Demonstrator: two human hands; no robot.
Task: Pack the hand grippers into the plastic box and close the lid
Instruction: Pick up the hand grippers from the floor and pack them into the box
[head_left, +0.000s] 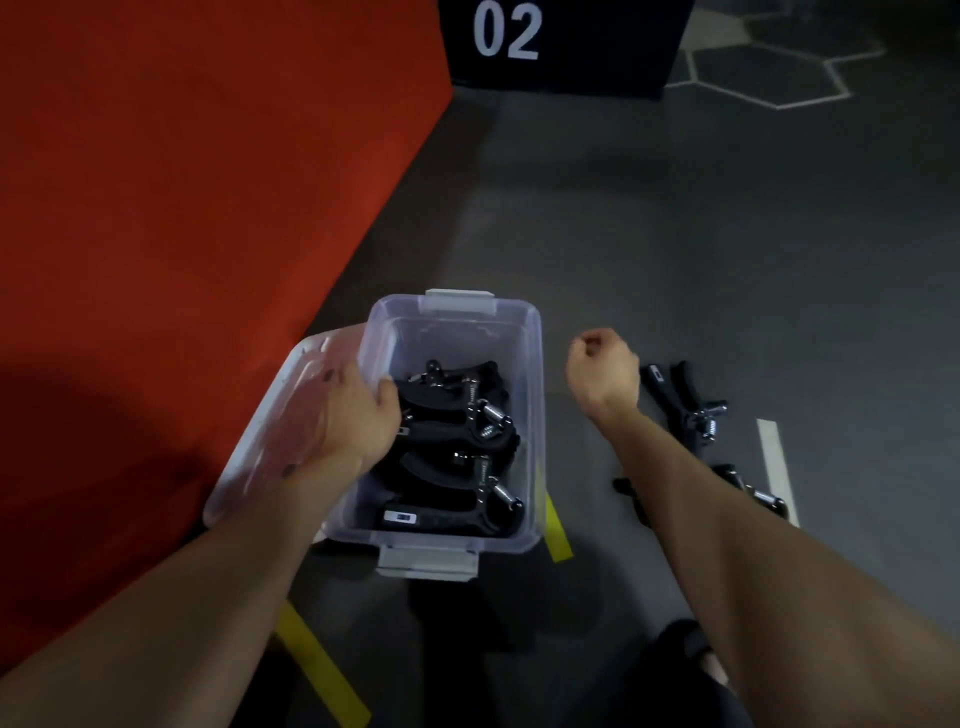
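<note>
The left hand (358, 410) grasps the left wall of the open plastic box (530, 364), which holds several hand grippers (457, 441). The right hand (602, 374), clenched on nothing, hovers right of it near two grippers on the floor (685, 400).

Dim, soft focus throughout; wide-angle bending at edges; dark shadow on red block (208, 182).

Dark grey floor (675, 234) bearing: clear plastic box (532, 415); two black hand grippers (685, 400) (753, 493) right of box; yellow tape strips (322, 670); white tape strip (774, 457); red block (182, 182).
</note>
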